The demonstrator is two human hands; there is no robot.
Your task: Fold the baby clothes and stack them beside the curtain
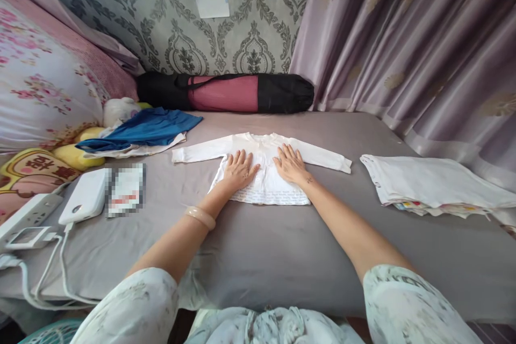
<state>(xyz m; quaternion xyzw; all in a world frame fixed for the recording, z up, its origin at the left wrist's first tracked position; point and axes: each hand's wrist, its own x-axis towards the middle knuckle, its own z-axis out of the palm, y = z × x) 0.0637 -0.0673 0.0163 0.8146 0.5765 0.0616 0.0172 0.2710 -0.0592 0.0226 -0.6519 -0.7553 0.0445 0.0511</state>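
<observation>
White, the shirt (pixel 264 172) lies spread on the grey bed (pixel 258 258), sleeves out to both sides. The left hand (pixel 241 169) and right hand (pixel 291 164) press flat on its front, fingers released and spread, between the blue cloth (pixel 149 128) and the folded pile (pixel 435 180).

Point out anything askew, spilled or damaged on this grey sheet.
No spill or damage shows. The blue garment lies askew and rumpled over paler cloth, unlike the spread white shirt; the folded white stack has patterned layers poking unevenly from its near edge.
</observation>
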